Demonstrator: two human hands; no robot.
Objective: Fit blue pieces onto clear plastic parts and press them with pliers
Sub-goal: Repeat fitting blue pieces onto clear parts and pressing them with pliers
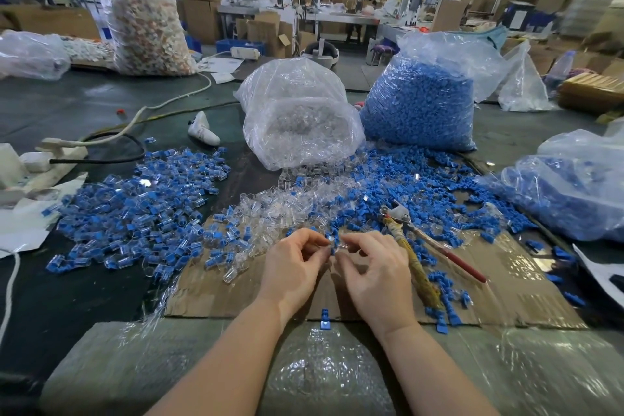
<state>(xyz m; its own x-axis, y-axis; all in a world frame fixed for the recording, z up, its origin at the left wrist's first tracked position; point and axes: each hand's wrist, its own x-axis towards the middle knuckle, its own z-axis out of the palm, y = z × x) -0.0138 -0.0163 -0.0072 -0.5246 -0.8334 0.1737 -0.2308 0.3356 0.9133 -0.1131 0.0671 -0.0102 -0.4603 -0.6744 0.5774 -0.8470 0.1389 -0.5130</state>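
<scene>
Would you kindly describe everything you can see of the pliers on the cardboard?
The pliers lie flat on the cardboard sheet, just right of the right hand, untouched. The grey metal head points away, among loose blue pieces. Two long handles spread toward the viewer: one looks wrapped in worn yellowish tape, the other is thin with a red tip. Jaws look closed.

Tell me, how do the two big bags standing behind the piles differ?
The clear-parts bag holds see-through pieces; the blue-pieces bag is packed with solid blue ones. The clear-parts bag stands left and looks lower and rounder; the blue-pieces bag stands right and rises taller. Both are transparent plastic, and loose pieces lie spread on the table before each.
</scene>
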